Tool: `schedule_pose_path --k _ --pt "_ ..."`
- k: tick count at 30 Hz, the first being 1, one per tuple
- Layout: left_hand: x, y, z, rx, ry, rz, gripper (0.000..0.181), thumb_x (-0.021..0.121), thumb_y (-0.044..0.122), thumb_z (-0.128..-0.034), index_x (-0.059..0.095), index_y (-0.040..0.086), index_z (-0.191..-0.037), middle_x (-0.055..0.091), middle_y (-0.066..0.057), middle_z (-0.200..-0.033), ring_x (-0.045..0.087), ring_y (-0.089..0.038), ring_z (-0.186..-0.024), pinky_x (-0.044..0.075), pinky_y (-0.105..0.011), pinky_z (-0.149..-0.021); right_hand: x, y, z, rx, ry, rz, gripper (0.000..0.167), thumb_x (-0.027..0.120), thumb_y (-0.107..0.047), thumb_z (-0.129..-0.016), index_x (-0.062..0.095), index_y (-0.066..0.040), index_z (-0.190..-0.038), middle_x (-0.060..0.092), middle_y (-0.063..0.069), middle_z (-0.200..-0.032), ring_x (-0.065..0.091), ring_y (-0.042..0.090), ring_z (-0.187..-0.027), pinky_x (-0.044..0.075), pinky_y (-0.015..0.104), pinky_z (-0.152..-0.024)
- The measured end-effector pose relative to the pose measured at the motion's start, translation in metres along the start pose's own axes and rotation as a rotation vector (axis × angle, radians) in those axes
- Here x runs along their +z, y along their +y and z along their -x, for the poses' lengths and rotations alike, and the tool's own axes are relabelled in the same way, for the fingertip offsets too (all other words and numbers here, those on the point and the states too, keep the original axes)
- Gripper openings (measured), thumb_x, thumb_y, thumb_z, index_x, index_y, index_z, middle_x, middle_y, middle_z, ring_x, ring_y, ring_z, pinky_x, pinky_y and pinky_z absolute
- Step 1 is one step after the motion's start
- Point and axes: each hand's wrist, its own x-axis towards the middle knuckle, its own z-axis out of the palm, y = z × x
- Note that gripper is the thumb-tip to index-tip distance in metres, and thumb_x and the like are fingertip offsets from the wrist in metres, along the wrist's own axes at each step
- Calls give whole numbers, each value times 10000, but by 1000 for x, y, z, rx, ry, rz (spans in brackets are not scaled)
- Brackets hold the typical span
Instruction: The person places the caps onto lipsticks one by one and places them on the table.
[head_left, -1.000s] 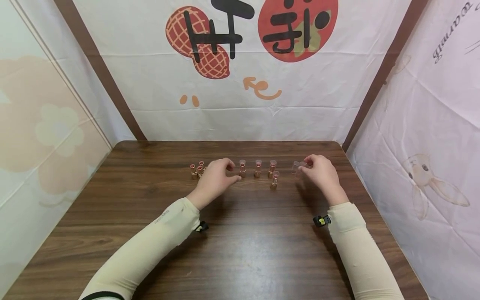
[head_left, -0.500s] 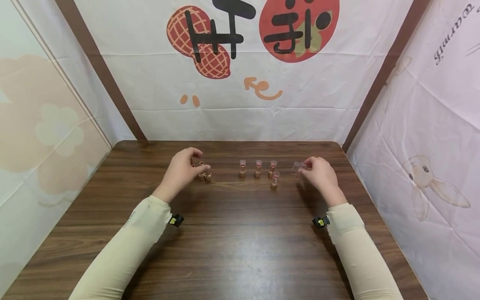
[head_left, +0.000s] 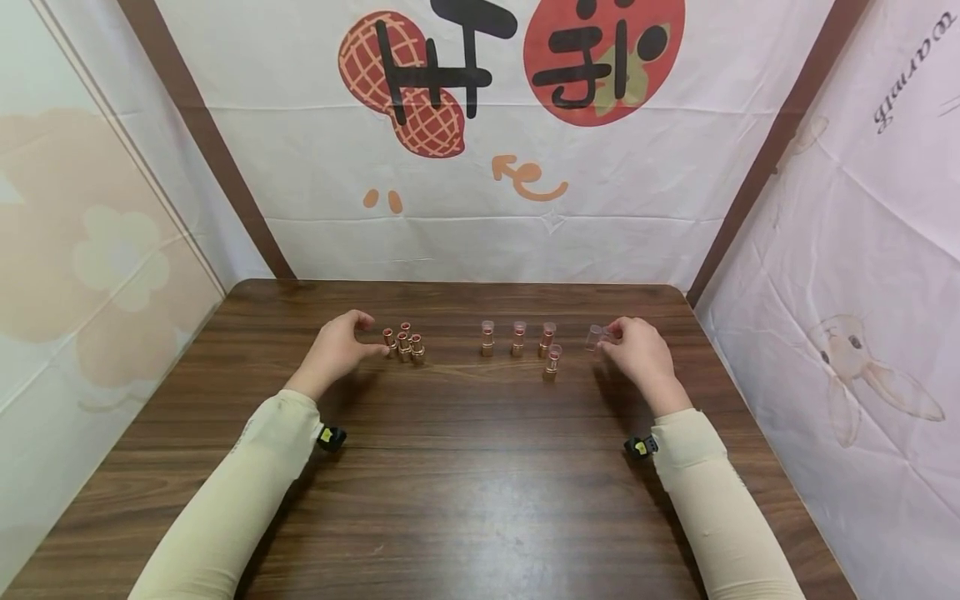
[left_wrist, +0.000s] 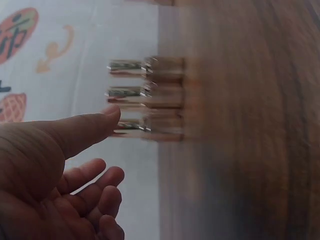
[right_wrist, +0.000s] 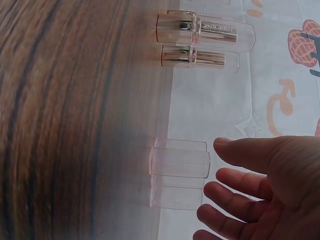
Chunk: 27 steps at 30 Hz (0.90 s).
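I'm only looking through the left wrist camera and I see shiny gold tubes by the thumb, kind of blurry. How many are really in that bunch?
Observer: The head view shows four gold metal lipstick tubes with red tops standing together there.

Operator: Ooh! What's way over on the right side?

Observer: The person's right hand, beside some see-through plastic cylinder-shaped caps.

Operator: And is there anything in the middle?

Observer: Yes, four more gold metal lipstick tubes with clear caps on; one stands nearer the person than the other three.
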Motion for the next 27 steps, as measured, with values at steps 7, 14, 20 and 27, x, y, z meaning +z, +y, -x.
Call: schedule_pose_path --k 7,14,20,27 --pt "12 -12 -10 -24 -47 28 587 802 316 -902 544 24 -1342 599 -201 -1354 567 -401 -1248 463 -558 -1014 1 0 1 5 -3 -5 378 722 -301 -949 676 -44 -1222 680 165 -1167 646 351 -1078 515 541 -895" --pt "24 -14 -20 -6 -38 -2 489 822 254 -881 592 25 -1247 654 -174 -1214 614 -349 -1123 480 -508 -964 3 1 0 0 -12 -6 377 712 -295 -957 673 -34 -1226 681 170 -1166 646 349 -1075 514 539 -895" --pt "27 -11 -22 -10 -36 -13 450 819 222 -883 615 16 -1226 684 -170 -1162 634 -335 -1091 483 -505 -968 4 0 0 -3 -5 -7 325 718 -286 -953 690 -55 -1180 692 147 -1128 654 332 -1041 517 526 -878" --pt "28 -10 -22 -9 -50 -20 423 806 206 -896 632 6 -1225 695 -174 -1137 640 -330 -1074 490 -496 -955 8 3 -1 -18 3 -5 286 718 -273 -950 696 -71 -1151 710 122 -1081 665 318 -991 519 514 -843"
